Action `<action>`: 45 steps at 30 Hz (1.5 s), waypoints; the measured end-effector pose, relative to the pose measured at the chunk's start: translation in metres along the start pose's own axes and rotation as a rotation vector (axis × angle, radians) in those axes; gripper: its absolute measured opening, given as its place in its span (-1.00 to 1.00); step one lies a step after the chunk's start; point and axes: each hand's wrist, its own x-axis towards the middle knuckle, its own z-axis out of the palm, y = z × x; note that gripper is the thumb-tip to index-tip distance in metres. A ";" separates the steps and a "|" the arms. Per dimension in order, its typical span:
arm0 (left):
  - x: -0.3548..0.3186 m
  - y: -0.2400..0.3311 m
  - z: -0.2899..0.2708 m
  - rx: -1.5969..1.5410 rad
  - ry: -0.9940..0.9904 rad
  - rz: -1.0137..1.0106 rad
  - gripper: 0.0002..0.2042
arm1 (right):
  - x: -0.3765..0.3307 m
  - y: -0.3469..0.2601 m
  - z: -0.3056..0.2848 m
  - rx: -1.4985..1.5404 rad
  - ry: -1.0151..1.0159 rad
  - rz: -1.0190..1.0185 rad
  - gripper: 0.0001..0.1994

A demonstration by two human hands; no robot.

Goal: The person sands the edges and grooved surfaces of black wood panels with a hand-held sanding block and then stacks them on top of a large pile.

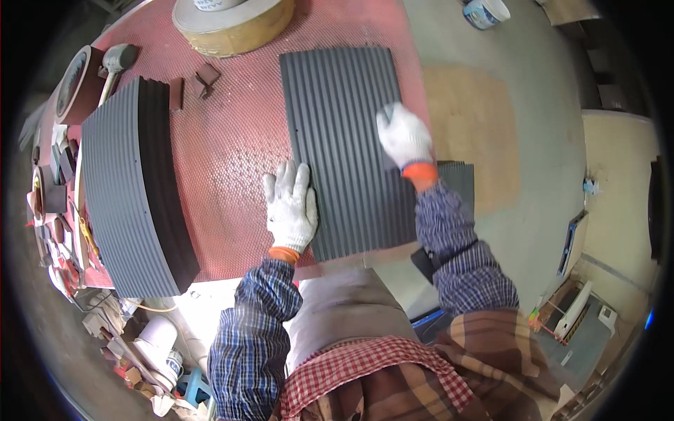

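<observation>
A dark grey ribbed panel (344,140) lies on a table with a red textured cover (228,175). My left hand (291,210), in a white knit glove with an orange cuff, rests flat at the panel's left edge, fingers stretched out. Over the panel's right edge is my right hand (405,135), gloved the same way, with its fingers curled in. What it holds, if anything, is hidden by the glove and slightly blurred. To the left stands a stack of similar ribbed panels (116,189), its dark side facing the middle of the table.
At the far edge sits a large tape roll (235,28); small brown blocks (205,78) lie below it. A mallet (119,59), another roll (77,84) and loose tools crowd the left side. More ribbed panel (458,184) shows beyond my right forearm. A bucket (484,12) stands on the floor.
</observation>
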 end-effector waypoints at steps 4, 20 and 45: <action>0.002 0.001 -0.004 -0.050 0.002 0.004 -0.55 | 0.109 -0.028 -0.003 -0.072 -0.050 0.016 -0.61; -0.012 -0.003 0.009 -0.006 0.014 0.017 -0.57 | -0.101 0.019 -0.012 -0.040 -0.156 0.080 -0.63; -0.065 -0.017 -0.015 0.049 -0.289 0.198 -0.37 | -0.110 -0.003 -0.008 -0.090 -0.138 0.159 -0.62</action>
